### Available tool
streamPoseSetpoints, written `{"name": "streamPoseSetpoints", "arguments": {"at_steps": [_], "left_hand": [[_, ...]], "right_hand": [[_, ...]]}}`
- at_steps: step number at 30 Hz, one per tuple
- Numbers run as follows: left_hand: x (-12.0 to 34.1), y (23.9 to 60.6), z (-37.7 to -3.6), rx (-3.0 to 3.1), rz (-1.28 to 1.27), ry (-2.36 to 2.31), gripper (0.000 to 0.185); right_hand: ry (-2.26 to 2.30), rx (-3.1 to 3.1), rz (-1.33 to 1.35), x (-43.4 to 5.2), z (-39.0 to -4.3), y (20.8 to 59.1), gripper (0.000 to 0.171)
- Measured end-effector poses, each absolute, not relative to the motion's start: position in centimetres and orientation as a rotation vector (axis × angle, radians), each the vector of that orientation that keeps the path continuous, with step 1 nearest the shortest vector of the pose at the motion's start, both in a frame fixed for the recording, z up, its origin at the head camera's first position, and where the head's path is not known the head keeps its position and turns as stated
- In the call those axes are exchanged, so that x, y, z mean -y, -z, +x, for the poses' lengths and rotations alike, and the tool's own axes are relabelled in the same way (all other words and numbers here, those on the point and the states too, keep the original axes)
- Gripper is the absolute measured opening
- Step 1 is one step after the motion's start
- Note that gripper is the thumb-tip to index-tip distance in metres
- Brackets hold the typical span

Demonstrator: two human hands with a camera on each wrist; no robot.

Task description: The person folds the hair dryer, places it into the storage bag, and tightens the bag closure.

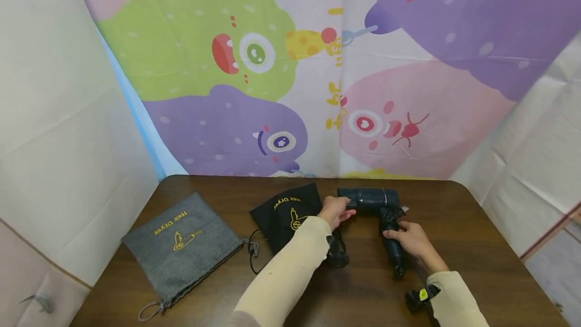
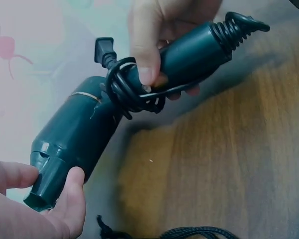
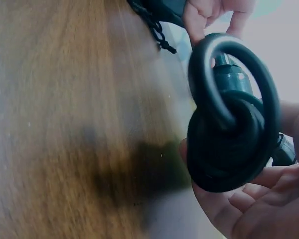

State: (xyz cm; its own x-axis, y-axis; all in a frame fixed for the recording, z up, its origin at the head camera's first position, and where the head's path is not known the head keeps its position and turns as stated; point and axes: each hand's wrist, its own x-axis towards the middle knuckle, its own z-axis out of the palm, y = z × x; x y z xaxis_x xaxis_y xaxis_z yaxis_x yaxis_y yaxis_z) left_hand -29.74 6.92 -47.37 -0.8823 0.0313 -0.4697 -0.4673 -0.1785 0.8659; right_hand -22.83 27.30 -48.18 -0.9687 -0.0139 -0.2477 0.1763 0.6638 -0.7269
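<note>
1. Two hands on one dark hair dryer [image 1: 379, 206], held just above the brown worktop [image 1: 476, 246] right of centre in the head view; barrel lying across, handle angled down toward the lower right.
2. Left hand [image 1: 335, 212]: thumb and fingers closed round the nozzle end of the barrel, at the barrel's left end in the head view; in the left wrist view the same hand [image 2: 35, 201] sits at the lower left of the frame, thumb and a finger on the nozzle of the dryer [image 2: 84, 134].
3. Right hand [image 1: 410, 238]: clamped round the handle, fingers curled over it; in the left wrist view it [image 2: 164, 30] shows at the top centre, thumb pressing on the wound cord [image 2: 134, 92].
4. Cord: black, coiled in several loops round the joint of handle and barrel; plug [image 2: 103, 50] sticking up beside the coil; the right wrist view shows the loops [image 3: 229, 124] close up and blurred, fingers [image 3: 249, 199] beneath them.
5. Black drawstring pouch [image 1: 283, 213]: flat on the worktop, just left of the left hand; yellow "Hair Dryer" lettering; string trailing toward the lower left.
6. Grey drawstring pouch [image 1: 181, 243]: flat on the worktop, well left of the black one; same yellow lettering.
7. Backdrop [image 1: 290, 64]: cartoon-monster cloth across the upper frame.
</note>
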Motion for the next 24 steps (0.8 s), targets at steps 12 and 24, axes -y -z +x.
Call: {"name": "streamPoseSetpoints", "arguments": {"at_steps": [12,24], "left_hand": [[-4.7,43.8,-28.5,-1.757,-0.387,-2.191,0.033],[-3.3,43.4,-26.9,-1.693,-0.456,-2.451,0.050]], "right_hand": [[1.639,-2.444,0.076,-25.7,-21.7,46.8,0.061],[1.752,-2.449,0.010,-23.5,-21.1,45.7,0.056]]}}
